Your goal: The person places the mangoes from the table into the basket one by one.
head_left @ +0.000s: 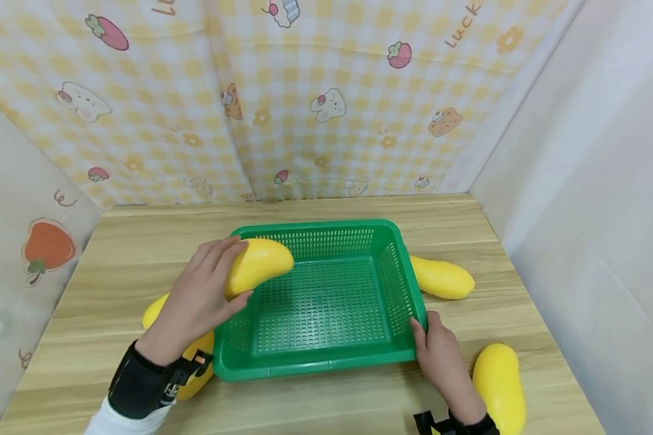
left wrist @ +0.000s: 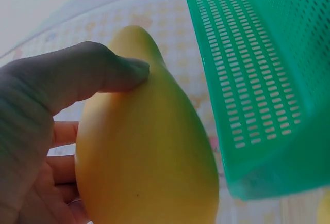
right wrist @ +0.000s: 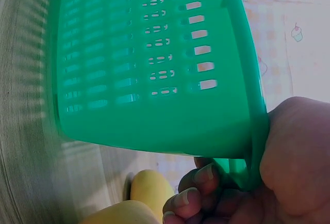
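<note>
A yellow mango (head_left: 262,263) is gripped by my left hand (head_left: 193,299) above the left end of a green plastic basket (head_left: 318,305). In the left wrist view the thumb lies across the mango (left wrist: 154,146), with the fingers partly hidden behind it and the basket wall (left wrist: 263,177) to its right. At the basket's right side, near the front corner, my right hand (head_left: 441,356) holds the rim. Its curled fingers show beneath the rim in the right wrist view, below the perforated basket wall (right wrist: 154,123). The basket's floor shows bare.
One mango (head_left: 443,279) lies right of the basket, and another (head_left: 500,386) is beside my right forearm. Left of the basket, one mango (head_left: 153,311) and another (head_left: 198,362) are partly covered by my left arm. A patterned cloth (head_left: 305,90) hangs behind the wooden table (head_left: 141,235).
</note>
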Demonstrator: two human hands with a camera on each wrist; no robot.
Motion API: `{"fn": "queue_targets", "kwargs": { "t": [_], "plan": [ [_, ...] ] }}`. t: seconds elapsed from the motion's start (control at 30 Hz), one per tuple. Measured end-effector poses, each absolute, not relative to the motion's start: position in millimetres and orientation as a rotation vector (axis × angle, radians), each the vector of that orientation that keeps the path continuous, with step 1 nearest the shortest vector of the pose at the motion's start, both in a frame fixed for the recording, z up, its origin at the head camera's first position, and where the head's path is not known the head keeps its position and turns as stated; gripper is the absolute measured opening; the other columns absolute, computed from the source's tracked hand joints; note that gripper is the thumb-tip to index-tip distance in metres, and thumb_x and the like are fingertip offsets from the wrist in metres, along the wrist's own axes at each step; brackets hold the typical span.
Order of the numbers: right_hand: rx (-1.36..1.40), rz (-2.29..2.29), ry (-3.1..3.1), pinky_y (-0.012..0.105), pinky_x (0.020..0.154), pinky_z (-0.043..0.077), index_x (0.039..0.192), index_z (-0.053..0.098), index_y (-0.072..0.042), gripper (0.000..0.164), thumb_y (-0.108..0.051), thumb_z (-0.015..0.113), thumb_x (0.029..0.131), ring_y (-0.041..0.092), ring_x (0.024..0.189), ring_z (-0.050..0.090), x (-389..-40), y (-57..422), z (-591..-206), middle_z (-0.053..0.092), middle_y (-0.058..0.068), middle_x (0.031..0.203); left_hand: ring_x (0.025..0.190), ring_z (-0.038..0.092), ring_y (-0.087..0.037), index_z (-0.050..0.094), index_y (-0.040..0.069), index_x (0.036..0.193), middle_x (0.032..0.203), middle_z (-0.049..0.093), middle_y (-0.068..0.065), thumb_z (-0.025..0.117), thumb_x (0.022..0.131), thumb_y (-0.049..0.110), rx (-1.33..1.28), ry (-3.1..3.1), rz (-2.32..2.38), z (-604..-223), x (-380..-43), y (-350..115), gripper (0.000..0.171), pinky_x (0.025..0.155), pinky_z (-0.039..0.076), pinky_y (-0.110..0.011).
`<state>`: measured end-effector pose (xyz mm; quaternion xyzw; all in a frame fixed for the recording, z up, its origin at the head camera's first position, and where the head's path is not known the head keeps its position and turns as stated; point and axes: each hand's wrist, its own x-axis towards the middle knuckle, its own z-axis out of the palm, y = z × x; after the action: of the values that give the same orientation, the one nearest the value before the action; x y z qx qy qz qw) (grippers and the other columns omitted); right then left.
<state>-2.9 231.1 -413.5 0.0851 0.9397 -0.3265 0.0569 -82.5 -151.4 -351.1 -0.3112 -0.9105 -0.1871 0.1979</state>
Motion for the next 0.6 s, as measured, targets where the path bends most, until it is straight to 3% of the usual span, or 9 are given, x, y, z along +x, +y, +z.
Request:
{"fn": "queue_targets", "kwargs": {
  "t": [0.37,0.6],
  "plan": [
    [0.239,-1.002,2.869,0.031,0.054,0.042,0.107,0.046,0.006,0.025,-0.018,0.045,0.102,0.020,0.062,0.049,-4.6,231.4,-414.4,0.051,0.009,0.072,0.114,0.047,-0.036,0.045,-0.006,0.131,0.125,0.052,-0.022,0.086,0.068,0.026,-1.018,-2.694,-0.457,-349.2,-117.4,-118.4,0.081,0.095,0.041,-0.047],
    [0.245,-1.012,2.876,0.031,0.054,0.042,0.108,0.046,0.007,0.025,-0.018,0.045,0.102,0.020,0.061,0.049,-3.0,230.7,-417.2,0.052,0.009,0.073,0.111,0.049,-0.035,0.048,-0.004,0.130,0.123,0.055,-0.021,0.087,0.068,0.029,-1.029,-2.796,-0.451,-356.6,-137.2,-102.1,0.080,0.091,0.043,-0.045]
  ]
}}
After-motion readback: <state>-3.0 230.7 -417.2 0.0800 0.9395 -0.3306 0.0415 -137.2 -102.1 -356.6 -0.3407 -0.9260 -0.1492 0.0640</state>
